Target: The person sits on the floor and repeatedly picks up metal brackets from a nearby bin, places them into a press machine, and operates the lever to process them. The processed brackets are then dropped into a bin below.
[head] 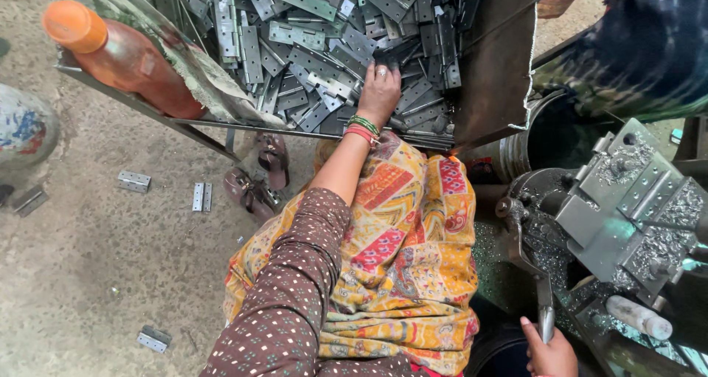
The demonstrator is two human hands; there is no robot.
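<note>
Left hand: the left hand [379, 91] reaches forward, palm down, into a heap of grey metal hinge plates [324, 30]; its fingers [385, 68] are curled onto the plates under them, though whether any plate is actually pinched cannot be told from this angle.
Wrist: green and red bangles [362, 128] sit just behind the hand.
Plates: piled all around and ahead of the fingertips, filling a metal tray [490, 74].
Right hand: the right hand [549, 355] is closed around the lower end of a steel lever handle [544, 307].
Machine: the lever rises from the grip to a grey press machine [627, 200] dusted with metal shavings.
Left of the reaching hand: an orange bottle [118, 56] lies on the tray edge.
Floor: loose hinges [134, 181], well apart from both hands.
</note>
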